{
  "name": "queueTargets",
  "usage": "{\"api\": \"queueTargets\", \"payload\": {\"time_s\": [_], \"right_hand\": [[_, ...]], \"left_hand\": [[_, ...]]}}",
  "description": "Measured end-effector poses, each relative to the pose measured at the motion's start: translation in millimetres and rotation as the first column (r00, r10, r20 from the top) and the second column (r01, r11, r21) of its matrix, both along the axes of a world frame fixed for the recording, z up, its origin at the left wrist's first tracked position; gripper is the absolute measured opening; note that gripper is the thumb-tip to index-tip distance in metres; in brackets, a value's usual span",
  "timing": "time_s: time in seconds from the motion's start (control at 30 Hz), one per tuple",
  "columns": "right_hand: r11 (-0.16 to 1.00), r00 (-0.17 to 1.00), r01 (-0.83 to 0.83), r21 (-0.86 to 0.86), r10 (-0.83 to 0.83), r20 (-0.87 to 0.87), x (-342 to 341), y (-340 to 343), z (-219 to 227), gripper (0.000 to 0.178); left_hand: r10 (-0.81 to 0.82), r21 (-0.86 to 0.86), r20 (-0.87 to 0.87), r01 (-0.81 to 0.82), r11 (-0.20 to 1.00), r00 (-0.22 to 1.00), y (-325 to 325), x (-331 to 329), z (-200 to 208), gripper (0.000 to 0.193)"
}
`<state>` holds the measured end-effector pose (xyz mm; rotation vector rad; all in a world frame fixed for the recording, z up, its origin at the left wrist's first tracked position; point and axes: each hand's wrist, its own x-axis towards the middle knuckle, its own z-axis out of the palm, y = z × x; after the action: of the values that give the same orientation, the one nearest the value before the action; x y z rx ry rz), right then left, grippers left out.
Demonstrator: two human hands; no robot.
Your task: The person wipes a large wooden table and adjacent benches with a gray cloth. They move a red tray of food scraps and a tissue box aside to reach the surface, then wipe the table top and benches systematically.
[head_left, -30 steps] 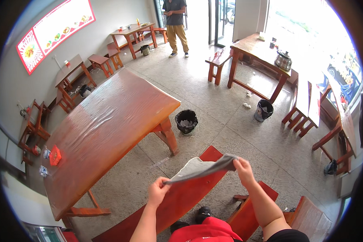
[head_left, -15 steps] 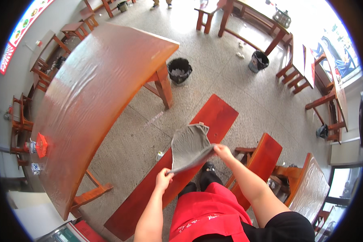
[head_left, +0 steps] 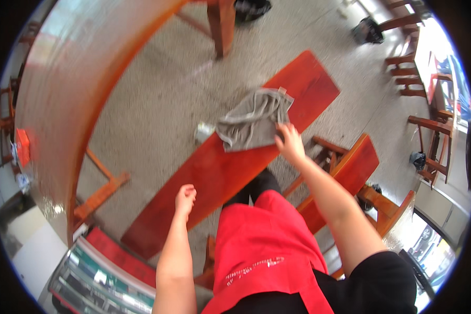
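A grey cloth (head_left: 256,123) with pale edging lies crumpled across the red-brown wooden bench (head_left: 220,167) in front of me, partly over its far-left edge. At the cloth's right edge, my right hand (head_left: 289,142) has its fingers stretched and apart, touching or just beside the fabric. I cannot see it gripping any of the cloth. My left hand (head_left: 186,199) hovers over the nearer part of the bench, away from the cloth. Its fingers are curled in, and nothing shows in them.
A large wooden table (head_left: 83,78) under clear film curves along the left, with a red box (head_left: 22,146) on it. Another bench (head_left: 345,178) stands at right. Black-lined bins (head_left: 369,31) sit farther off. A glass-topped cabinet (head_left: 99,277) is at lower left.
The cloth, earlier held stretched between both hands, now lies bunched on the bench. My left hand has let go and drawn back. The view has tilted and shifted nearer the bench.
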<state>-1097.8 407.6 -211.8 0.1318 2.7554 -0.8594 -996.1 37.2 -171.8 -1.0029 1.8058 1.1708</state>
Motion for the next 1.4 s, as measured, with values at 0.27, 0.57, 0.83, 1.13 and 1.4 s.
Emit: {"api": "queueTargets", "payload": {"time_s": [0.27, 0.57, 0.83, 1.13, 1.4], "right_hand": [[0.859, 0.875, -0.474, 0.193, 0.484, -0.006, -84.1, -94.5, -66.9, 0.05], [0.447, 0.574, -0.747, -0.492, 0.807, -0.138, -50.0, -66.3, -104.3, 0.052], [0.866, 0.859, -0.476, 0.153, 0.496, -0.129, -203.6, 103.4, -73.9, 0.048], [0.787, 0.915, 0.381, 0.485, -0.244, -0.321, -191.4, 185.2, -115.5, 0.051], [0.823, 0.962, 0.137, 0.551, 0.022, -0.272, -71.4, -4.3, -118.1, 0.056]], "left_hand": [[0.159, -0.071, 0.098, -0.152, 0.986, 0.982, 13.4, -4.1, -24.7, 0.024], [0.128, -0.015, 0.074, -0.127, 0.992, 0.989, 68.6, -41.5, -37.6, 0.023], [0.134, -0.054, 0.086, -0.13, 0.99, 0.987, 80.7, -28.6, -52.8, 0.022], [0.274, 0.032, -0.025, -0.274, 0.961, 0.961, 39.0, 32.6, -63.8, 0.021], [0.445, 0.223, -0.135, -0.41, 0.884, 0.885, -0.9, 129.7, -82.7, 0.022]]}}
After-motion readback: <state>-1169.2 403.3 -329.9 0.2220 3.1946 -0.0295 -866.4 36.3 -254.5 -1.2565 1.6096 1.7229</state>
